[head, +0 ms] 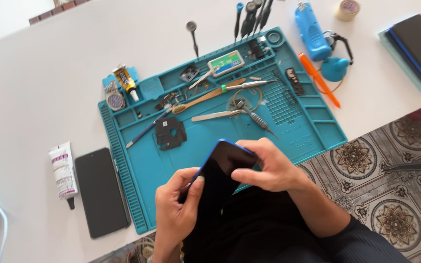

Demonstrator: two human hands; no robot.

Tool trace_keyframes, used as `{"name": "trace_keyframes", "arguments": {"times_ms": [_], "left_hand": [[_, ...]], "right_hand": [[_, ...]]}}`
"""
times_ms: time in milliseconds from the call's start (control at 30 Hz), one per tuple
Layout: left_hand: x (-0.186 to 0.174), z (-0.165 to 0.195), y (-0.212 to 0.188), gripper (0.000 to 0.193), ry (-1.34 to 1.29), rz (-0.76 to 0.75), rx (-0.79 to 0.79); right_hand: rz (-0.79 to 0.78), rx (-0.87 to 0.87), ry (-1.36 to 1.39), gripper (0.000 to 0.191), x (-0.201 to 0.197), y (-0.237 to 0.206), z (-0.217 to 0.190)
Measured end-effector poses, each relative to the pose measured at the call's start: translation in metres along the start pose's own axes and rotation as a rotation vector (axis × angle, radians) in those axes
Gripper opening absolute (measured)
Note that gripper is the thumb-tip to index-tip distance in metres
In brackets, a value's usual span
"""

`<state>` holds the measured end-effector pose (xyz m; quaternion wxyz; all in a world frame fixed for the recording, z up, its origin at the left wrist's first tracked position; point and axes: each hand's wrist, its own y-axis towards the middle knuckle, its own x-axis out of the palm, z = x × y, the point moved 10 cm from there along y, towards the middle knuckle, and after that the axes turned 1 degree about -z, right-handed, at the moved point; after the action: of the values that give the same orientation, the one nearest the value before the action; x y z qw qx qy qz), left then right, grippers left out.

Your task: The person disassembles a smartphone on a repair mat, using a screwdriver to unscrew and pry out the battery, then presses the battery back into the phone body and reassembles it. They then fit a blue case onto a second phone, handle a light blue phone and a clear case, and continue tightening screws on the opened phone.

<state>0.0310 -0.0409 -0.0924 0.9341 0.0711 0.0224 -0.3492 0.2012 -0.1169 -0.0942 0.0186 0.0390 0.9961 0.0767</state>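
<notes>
One head-worn camera looks steeply down from close above at the white tabletop, with patterned floor at the right.

You hold a smartphone with a blue case edge and a dark, unlit screen, lower centre of the frame, over the near edge of the teal mat. It is tilted, its top corner pointing to the upper right. Your left hand grips its lower left side; your right hand pinches its upper right edge. The screen glass looks intact.
</notes>
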Motion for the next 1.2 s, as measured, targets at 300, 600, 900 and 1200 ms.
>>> {"name": "trace_keyframes", "arguments": {"times_ms": [300, 600, 900, 1200], "left_hand": [[-0.003, -0.02, -0.001, 0.017, -0.078, 0.043, -0.152], [0.014, -0.015, 0.004, 0.031, -0.063, -0.101, -0.208], [-0.009, -0.025, -0.002, 0.043, -0.428, 0.077, -0.151], [-0.035, -0.038, -0.013, 0.033, -0.568, 0.179, 0.039]], "right_hand": [[-0.009, -0.004, 0.067, 0.034, 0.002, 0.002, -0.001], [0.088, 0.024, -0.059, 0.035, -0.009, -0.004, 0.003], [-0.316, -0.201, -0.556, 0.042, 0.052, 0.007, -0.03], [0.089, -0.348, -0.37, 0.018, 0.015, -0.001, -0.049]]}}
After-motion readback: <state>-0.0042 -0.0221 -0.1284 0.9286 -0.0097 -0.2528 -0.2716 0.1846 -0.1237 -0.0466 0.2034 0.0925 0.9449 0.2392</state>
